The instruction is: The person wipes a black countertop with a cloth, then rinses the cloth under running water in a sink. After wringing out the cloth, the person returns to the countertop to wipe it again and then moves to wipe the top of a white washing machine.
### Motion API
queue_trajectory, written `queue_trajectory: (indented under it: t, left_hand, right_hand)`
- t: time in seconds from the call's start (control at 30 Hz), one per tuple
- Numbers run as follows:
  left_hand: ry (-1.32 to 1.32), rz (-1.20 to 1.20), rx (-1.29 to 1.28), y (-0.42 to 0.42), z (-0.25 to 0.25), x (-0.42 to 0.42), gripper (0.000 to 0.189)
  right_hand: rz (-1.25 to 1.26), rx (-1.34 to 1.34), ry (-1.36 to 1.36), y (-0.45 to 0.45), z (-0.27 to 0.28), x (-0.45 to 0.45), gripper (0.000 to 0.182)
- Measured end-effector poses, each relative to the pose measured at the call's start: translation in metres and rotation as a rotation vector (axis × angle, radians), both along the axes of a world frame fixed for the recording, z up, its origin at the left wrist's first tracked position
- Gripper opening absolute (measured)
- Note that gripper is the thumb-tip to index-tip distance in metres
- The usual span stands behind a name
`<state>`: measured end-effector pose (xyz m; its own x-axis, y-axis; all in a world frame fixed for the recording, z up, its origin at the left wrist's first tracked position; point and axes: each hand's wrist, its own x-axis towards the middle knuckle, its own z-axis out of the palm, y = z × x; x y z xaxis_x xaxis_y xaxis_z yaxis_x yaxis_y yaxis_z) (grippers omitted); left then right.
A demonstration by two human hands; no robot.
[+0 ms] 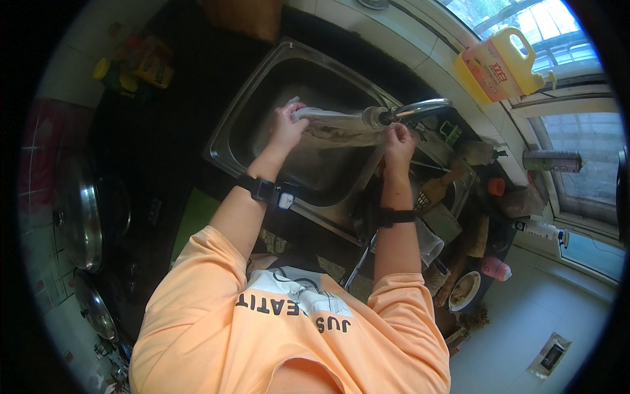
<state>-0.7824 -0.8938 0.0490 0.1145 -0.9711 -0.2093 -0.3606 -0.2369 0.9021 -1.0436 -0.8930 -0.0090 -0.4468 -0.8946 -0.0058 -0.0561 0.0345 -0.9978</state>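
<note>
Over the stainless-steel sink basin (322,184), a thin, whitish, wet-looking cloth (339,129) with brownish patches is stretched between my two hands. My left hand (288,127) grips its left end, with a small tip of it poking up above the fingers. At the opposite end, my right hand (399,142) pinches the edge close to the chrome faucet (423,106). The faucet's nozzle end sits right above the cloth's right part. Whether water is running cannot be made out clearly.
Right of the basin lie a wooden spatula (435,192), a clear plastic container (433,244) and a white bowl (464,290). A yellow detergent jug (497,66) stands by the window. Lidded pans (78,216) are at left, and bottles (152,69) stand at the back left.
</note>
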Motion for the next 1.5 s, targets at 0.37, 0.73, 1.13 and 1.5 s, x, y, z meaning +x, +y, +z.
queue_trajectory:
  t: [0.37, 0.73, 1.13, 1.5]
  left_hand:
    - [-0.691, -0.135, 0.029, 0.014, 0.016, 0.005, 0.028]
    - [0.209, 0.161, 0.032, -0.022, 0.032, 0.018, 0.034]
    - [0.699, 0.025, 0.036, -0.006, 0.073, -0.010, 0.028]
    - [0.665, -0.306, 0.379, 0.023, -0.035, -0.020, 0.046]
  right_hand:
    - [0.032, -0.021, -0.674, 0.006, 0.065, 0.023, 0.015]
    - [0.229, 0.214, 0.024, 0.010, 0.063, 0.007, 0.045]
    - [0.479, 0.583, -0.141, 0.020, 0.029, 0.031, 0.037]
    - [0.188, 0.286, -0.852, 0.027, 0.035, 0.052, 0.033]
